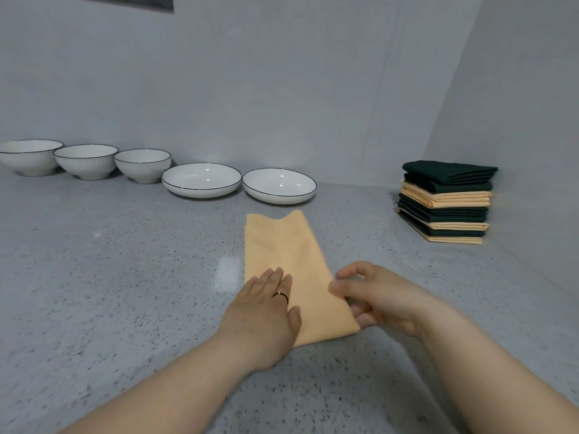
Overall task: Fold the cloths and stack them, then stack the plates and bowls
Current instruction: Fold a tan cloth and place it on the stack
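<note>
An orange cloth, folded into a long strip, lies on the speckled counter in front of me. My left hand rests flat on its near left part, fingers straight, a ring on one finger. My right hand pinches the strip's near right edge with curled fingers. A stack of folded dark green and orange cloths stands at the back right by the wall. Three white bowls and two white plates line the back wall side by side.
Grey walls close the counter at the back and on the right, meeting in a corner behind the cloth stack. Bare counter stretches to the left of the orange cloth and between it and the stack.
</note>
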A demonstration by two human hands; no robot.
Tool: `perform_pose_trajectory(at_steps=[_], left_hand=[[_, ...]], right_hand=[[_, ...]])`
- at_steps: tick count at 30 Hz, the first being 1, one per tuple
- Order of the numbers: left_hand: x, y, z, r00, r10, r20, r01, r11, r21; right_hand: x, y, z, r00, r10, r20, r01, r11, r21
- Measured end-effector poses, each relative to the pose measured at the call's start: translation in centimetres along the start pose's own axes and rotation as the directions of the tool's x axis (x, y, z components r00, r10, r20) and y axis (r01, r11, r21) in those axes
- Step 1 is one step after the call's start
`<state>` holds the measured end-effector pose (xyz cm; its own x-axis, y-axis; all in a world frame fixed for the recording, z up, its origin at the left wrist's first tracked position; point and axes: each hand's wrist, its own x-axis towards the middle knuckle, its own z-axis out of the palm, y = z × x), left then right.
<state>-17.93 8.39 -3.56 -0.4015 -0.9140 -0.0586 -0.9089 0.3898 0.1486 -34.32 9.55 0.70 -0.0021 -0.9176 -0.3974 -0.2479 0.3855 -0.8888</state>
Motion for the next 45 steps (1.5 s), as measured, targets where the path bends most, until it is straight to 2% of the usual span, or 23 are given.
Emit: perform_pose_trajectory(at_steps=[4, 5, 6, 7, 8, 10, 13, 16, 19, 26, 30, 38, 42, 45], left_hand=[[0.0, -0.1, 0.1, 1.0, 0.013, 0.002, -0.013, 1.0, 0.001], [0.0, -0.1, 0.1, 1.0, 0.016, 0.002, -0.016, 1.0, 0.004], [0.0, -0.1, 0.1, 1.0, 0.018, 0.002, -0.018, 1.0, 0.007], [0.0, -0.1, 0.1, 1.0, 0.02, 0.003, -0.02, 1.0, 0.011], [0.0, -0.1, 0.1, 1.0, 0.024, 0.005, -0.024, 1.0, 0.016], [0.0, -0.2, 0.1, 0.999, 0.033, 0.014, -0.034, 0.999, 0.024], [0.2, -0.3, 0.2, 0.999, 0.045, 0.015, -0.045, 0.998, 0.036], [0.2, -0.4, 0.3, 0.998, 0.057, 0.02, -0.058, 0.997, 0.052], [0.2, -0.4, 0.2, 0.997, 0.064, 0.037, -0.067, 0.996, 0.061], [0.9, -0.7, 0.4, 0.994, 0.089, 0.062, -0.095, 0.991, 0.097], [3.0, -1.9, -0.7, 0.988, 0.113, 0.105, -0.117, 0.993, 0.035], [11.8, -4.9, -1.6, 0.998, -0.04, 0.038, 0.041, 0.999, -0.025], [12.8, -5.0, -1.6, 0.998, -0.049, 0.049, 0.049, 0.999, -0.005], [12.3, -4.9, -1.7, 0.997, -0.045, 0.058, 0.044, 0.999, 0.008]], right_hand=[[-1.9, 1.2, 0.4, 0.998, -0.034, -0.058, 0.033, 0.999, -0.01], [-2.1, 1.2, 0.7, 0.993, -0.078, -0.09, 0.072, 0.995, -0.07], [-2.1, 1.1, 1.1, 0.981, -0.143, -0.13, 0.116, 0.973, -0.199], [-2.0, 0.9, 1.6, 0.96, -0.229, -0.162, 0.153, 0.912, -0.381], [-1.8, 0.7, 2.2, 0.934, -0.318, -0.162, 0.176, 0.806, -0.565], [-0.9, 0.5, 3.4, 0.898, -0.43, -0.095, 0.201, 0.591, -0.782], [2.0, 0.5, 4.7, 0.924, -0.383, 0.006, 0.194, 0.452, -0.871], [5.0, 0.5, 4.5, 0.944, -0.329, 0.0, 0.13, 0.376, -0.917], [7.7, -0.3, 3.8, 0.951, -0.309, -0.025, 0.094, 0.363, -0.927], [12.0, -2.3, 2.9, 0.955, -0.282, -0.086, 0.038, 0.407, -0.913], [12.4, -2.0, 2.8, 0.949, -0.304, -0.086, 0.038, 0.379, -0.925], [13.1, -1.5, 2.6, 0.944, -0.321, -0.07, 0.051, 0.356, -0.933], [13.4, -1.4, 2.6, 0.938, -0.336, -0.084, 0.05, 0.371, -0.927], [13.0, -1.3, 2.8, 0.901, -0.416, -0.123, 0.064, 0.408, -0.911]])
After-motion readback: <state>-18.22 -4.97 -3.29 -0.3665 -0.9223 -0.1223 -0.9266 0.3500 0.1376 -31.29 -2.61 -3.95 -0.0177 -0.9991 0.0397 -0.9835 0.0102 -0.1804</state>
